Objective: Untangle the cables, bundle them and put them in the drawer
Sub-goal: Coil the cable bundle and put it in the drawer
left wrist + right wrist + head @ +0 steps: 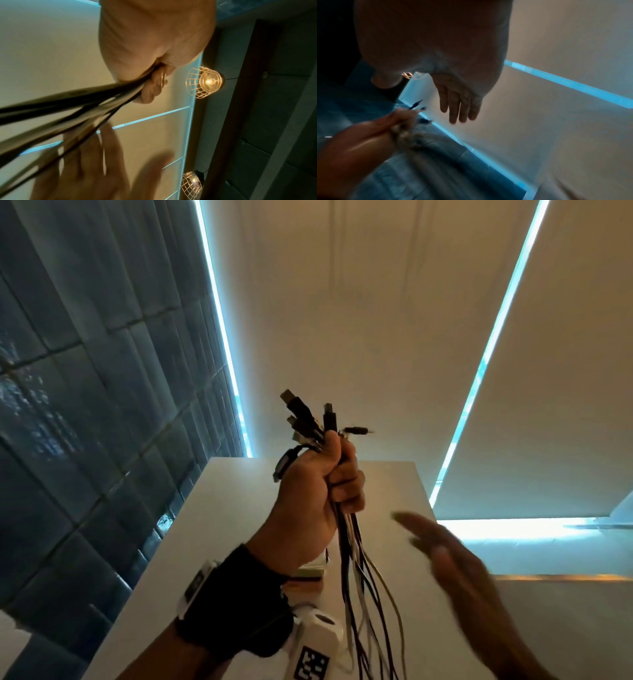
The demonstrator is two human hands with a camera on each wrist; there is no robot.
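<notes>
My left hand [322, 487] is raised in front of me and grips a bunch of black and white cables [356, 570] in a fist. Their plugs [308, 419] stick out above the fist, and the loose strands hang down below it. In the left wrist view the cables [72, 108] run from the curled fingers [150, 89] toward the lower left. My right hand [455, 566] is to the right of the hanging strands, blurred, fingers straight and spread, holding nothing. The right wrist view shows its straight fingers [458, 108] and the left fist [399, 121] with cables.
A white table top [394, 484] lies behind the hands, with small items [308, 573] on it beneath the left wrist. Dark tiled wall [85, 405] on the left, pale blinds [376, 320] with bright gaps ahead. Two caged lamps [204, 81] show in the left wrist view.
</notes>
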